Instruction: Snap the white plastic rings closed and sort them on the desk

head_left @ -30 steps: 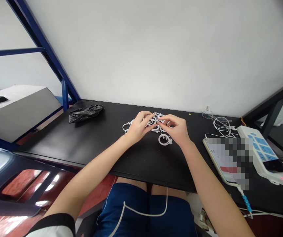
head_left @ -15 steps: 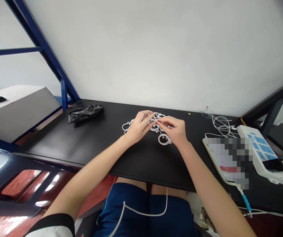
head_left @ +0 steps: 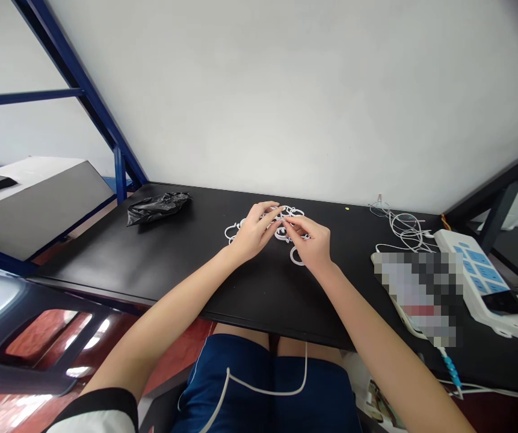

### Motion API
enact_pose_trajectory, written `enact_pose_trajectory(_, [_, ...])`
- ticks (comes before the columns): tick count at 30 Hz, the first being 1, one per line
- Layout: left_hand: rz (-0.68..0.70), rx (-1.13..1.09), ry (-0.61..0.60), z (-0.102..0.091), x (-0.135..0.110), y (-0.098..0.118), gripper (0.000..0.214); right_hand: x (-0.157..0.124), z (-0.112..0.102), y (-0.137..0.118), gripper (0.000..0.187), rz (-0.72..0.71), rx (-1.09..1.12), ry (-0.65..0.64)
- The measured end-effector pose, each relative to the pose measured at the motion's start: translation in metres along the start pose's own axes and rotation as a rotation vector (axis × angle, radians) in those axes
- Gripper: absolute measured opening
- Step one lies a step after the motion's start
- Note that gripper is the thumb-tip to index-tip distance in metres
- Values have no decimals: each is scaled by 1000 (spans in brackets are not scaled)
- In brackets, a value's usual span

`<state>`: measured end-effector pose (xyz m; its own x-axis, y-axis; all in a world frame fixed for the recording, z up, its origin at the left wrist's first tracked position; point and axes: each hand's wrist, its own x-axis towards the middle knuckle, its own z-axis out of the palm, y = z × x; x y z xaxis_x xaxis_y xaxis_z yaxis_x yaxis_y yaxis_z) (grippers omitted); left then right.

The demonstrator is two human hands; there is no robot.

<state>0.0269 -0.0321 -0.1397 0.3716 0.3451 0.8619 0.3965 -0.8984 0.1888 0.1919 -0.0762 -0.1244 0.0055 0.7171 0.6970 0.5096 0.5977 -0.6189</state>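
Note:
A heap of white plastic rings (head_left: 291, 213) lies on the black table (head_left: 172, 264) near the wall. My left hand (head_left: 252, 231) rests over the left side of the heap, fingers curled and pinched on a ring. My right hand (head_left: 311, 239) meets it from the right, its fingertips pinched on the same small white ring (head_left: 282, 225) between the two hands. One loose ring (head_left: 295, 257) lies just under my right hand, partly hidden by it.
A crumpled black plastic bag (head_left: 157, 206) lies at the table's back left. White cables (head_left: 400, 225), a phone (head_left: 414, 294) and a white power strip (head_left: 482, 276) sit at the right. Blue metal frame bars (head_left: 100, 129) rise at the left.
My right hand has shifted a little to the left, closer to my left hand, and now covers more of the loose ring below it. My left hand has barely moved.

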Motion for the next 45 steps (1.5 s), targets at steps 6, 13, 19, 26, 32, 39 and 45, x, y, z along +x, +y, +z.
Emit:
enact_pose_trajectory(6, [-1, -14, 5, -1, 1, 0, 35, 0, 0, 1, 14, -51, -36, 25])
enact_pose_trajectory(13, [-20, -6, -6, -3, 1, 2, 31, 0, 2, 2, 9, -190, -31, 77])
enact_pose_trajectory(19, [-41, -12, 19, -5, 1, 5, 31, -4, 6, 2, 4, -211, 6, 71])
enact_pose_trajectory(26, [-282, -221, 89, -10, 7, 10, 41, -6, 9, -4, 6, -209, 44, 5])
enact_pose_trajectory(32, [-417, -345, 76, -8, 6, 12, 45, -7, 10, -9, 8, -171, 79, 7])
enact_pose_trajectory(39, [-467, -386, 116, -4, -4, 4, 59, -8, 12, -8, 9, -225, 61, 0])
enact_pose_trajectory(45, [-427, -485, 169, -4, -5, 7, 49, -10, 13, -8, 9, -199, 85, 80])
